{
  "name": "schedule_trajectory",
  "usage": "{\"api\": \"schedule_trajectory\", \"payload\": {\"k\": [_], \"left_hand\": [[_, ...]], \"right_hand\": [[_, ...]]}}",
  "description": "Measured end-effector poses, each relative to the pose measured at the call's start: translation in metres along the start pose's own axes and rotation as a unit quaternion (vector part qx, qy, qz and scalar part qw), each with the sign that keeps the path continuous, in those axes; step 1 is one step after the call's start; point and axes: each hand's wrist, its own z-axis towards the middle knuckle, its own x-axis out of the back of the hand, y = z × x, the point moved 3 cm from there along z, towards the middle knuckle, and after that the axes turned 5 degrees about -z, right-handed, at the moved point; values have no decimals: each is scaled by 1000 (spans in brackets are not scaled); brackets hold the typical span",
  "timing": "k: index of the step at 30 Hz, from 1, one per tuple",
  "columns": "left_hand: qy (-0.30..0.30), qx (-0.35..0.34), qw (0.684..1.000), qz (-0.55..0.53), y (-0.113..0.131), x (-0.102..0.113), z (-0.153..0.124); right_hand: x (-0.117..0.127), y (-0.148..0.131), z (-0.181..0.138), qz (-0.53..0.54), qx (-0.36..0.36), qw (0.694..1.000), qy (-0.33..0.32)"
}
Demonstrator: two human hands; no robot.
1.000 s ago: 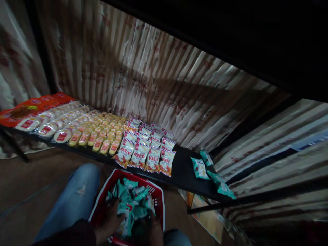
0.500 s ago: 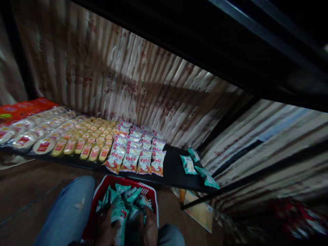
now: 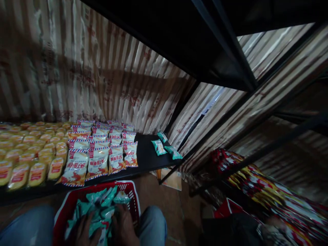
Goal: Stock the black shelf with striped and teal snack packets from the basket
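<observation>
A red shopping basket [image 3: 132, 201] with a pale rim stands between my knees, filled with teal snack packets [image 3: 96, 196]. Both hands are down inside it. My left hand [image 3: 85, 232] has its fingers and thumb curled about a teal packet at the near side. My right hand [image 3: 125, 225] presses in among the packets on the right, its fingertips partly hidden and blurred. On the black shelf [image 3: 147, 150] beyond, a few more teal packets [image 3: 159, 147] lie at the right end, apart from my hands.
Rows of white-and-orange snack bags [image 3: 98, 160] and yellow wrapped cakes [image 3: 38, 174] cover the shelf's left part. A dark upper shelf [image 3: 174, 37] hangs overhead. At right, a co-worker's hand [image 3: 275, 223] is near piled red and yellow packets [image 3: 266, 191], with another red basket [image 3: 227, 206] nearby.
The view has swung right, so the shelf and basket sit further left and the co-worker's hand shows. My hands stay in the basket among the teal packets.
</observation>
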Motion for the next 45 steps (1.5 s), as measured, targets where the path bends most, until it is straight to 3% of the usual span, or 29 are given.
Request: {"api": "schedule_trajectory", "payload": {"k": [3, 6, 8, 12, 16, 18, 20, 23, 25, 27, 30, 33, 36, 40, 45], "left_hand": [[65, 49, 994, -66, 3, 5, 5], [104, 70, 991, -54, 2, 14, 8], [100, 59, 993, -23, 0, 19, 9], [76, 3, 995, 69, 11, 30, 10], [110, -195, 966, 126, 77, 45, 30], [147, -276, 938, 151, 122, 51, 54], [141, -339, 910, 193, 162, 49, 85], [130, -374, 889, 230, 195, 43, 132], [129, -386, 874, 264, 198, 40, 155], [129, -403, 857, 293, 194, 39, 167], [125, -421, 844, 309, 186, 41, 172], [116, -423, 842, 315, 183, 41, 170], [122, -422, 836, 330, 186, 38, 169], [128, -420, 838, 324, 195, 34, 172], [109, -410, 859, 287, 207, 27, 185]], "right_hand": [[4, -28, 7, 35, 100, 994, 6], [7, -55, 16, 66, 157, 983, -73], [15, -63, 26, 68, 149, 980, -117], [55, -51, 53, 81, 82, 987, -110], [107, -11, 104, 190, 20, 980, 59], [126, 10, 143, 213, -27, 967, 138], [135, 25, 185, 190, -90, 958, 197], [131, 28, 238, 169, -105, 960, 199], [118, 22, 256, 178, -56, 967, 171], [107, 18, 257, 179, -37, 963, 198], [101, 19, 243, 183, -46, 941, 282], [110, 15, 240, 191, -17, 930, 314], [119, 5, 253, 176, 32, 935, 307], [114, -5, 270, 141, 32, 944, 296], [100, 3, 264, 173, 20, 953, 247]]}}
